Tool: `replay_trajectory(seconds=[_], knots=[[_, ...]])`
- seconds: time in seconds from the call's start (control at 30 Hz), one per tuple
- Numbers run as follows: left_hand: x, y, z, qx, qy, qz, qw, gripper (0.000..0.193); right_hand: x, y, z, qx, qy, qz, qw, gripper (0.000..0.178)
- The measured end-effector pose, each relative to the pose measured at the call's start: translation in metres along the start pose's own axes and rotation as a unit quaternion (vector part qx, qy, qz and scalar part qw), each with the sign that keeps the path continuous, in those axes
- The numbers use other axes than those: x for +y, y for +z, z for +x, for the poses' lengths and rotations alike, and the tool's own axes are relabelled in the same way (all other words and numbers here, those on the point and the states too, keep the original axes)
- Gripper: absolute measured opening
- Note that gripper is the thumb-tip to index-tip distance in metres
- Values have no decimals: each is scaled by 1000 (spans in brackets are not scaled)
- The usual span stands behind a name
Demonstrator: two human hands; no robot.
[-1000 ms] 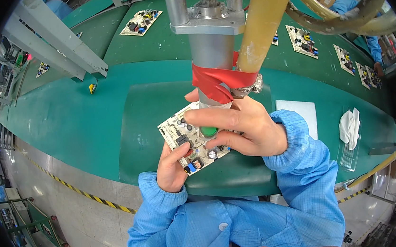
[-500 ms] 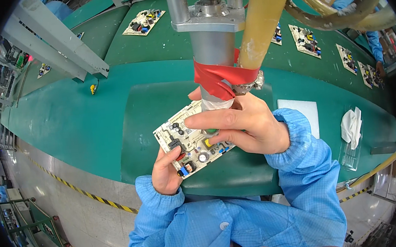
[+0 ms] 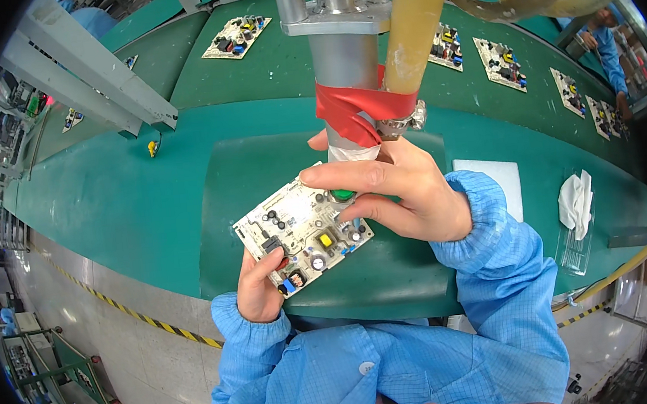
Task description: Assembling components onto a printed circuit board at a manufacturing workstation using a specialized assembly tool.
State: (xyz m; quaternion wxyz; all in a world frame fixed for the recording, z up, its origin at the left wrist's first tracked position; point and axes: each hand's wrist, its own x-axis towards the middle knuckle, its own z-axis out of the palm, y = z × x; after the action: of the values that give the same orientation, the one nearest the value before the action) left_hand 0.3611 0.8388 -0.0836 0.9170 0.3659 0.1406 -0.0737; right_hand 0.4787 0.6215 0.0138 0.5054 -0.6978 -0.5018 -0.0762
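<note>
My left hand [image 3: 261, 282] grips a cream circuit board [image 3: 302, 221] at its near left corner, thumb on top and fingers underneath. Black, yellow and blue parts stand on the board, which is tilted over a dark green mat [image 3: 393, 273]. My right hand [image 3: 408, 194] is wrapped round the lower end of a hanging grey cylindrical tool [image 3: 345, 63]. Red tape [image 3: 367, 108] binds the tool to a thick yellowish hose [image 3: 419, 21]. Between my right thumb and forefinger shows a green button-like part [image 3: 342, 195]. The tool's tip is hidden behind my fingers, near the board's far right edge.
More boards [image 3: 237, 37] [image 3: 500, 64] lie on the green belt beyond the bench. A white pad [image 3: 489, 186] and a clear tray with white cloth [image 3: 575, 205] sit right. Grey metal posts [image 3: 85, 77] stand far left. A co-worker's blue sleeve [image 3: 611, 61] shows far right.
My left hand has drawn the board left and slightly nearer, exposing more of its right part. The tool and hose shifted slightly, my right hand staying on it. The co-worker's arm came further into view.
</note>
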Motion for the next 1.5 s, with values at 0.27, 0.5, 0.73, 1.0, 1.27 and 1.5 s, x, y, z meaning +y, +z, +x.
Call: replay_trajectory(seconds=[0.27, 0.5, 0.73, 1.0, 1.27, 1.5], knots=[[4, -1, -1, 1, -43, -27, 999, 56, 4, 5, 0, -7, 5, 41, 999, 51], [7, -3, 0, 23, -68, -45, 996, 45, 3, 3, 4, 1, 0, 22, 1000, 51], [7, -6, 2, 43, -94, -71, 992, 43, 7, 4, 3, -10, -5, 28, 1000, 53], [5, -5, 7, 10, -29, 7, 1000, 57, 12, 5, 6, -9, 11, 32, 999, 57], [-5, 19, 2, -68, -27, 87, 994, 69, 11, 7, 6, -14, -6, 14, 1000, 56], [-3, 18, 1, -76, -28, 84, 993, 69, 9, 9, 6, -24, -4, 23, 999, 55]])
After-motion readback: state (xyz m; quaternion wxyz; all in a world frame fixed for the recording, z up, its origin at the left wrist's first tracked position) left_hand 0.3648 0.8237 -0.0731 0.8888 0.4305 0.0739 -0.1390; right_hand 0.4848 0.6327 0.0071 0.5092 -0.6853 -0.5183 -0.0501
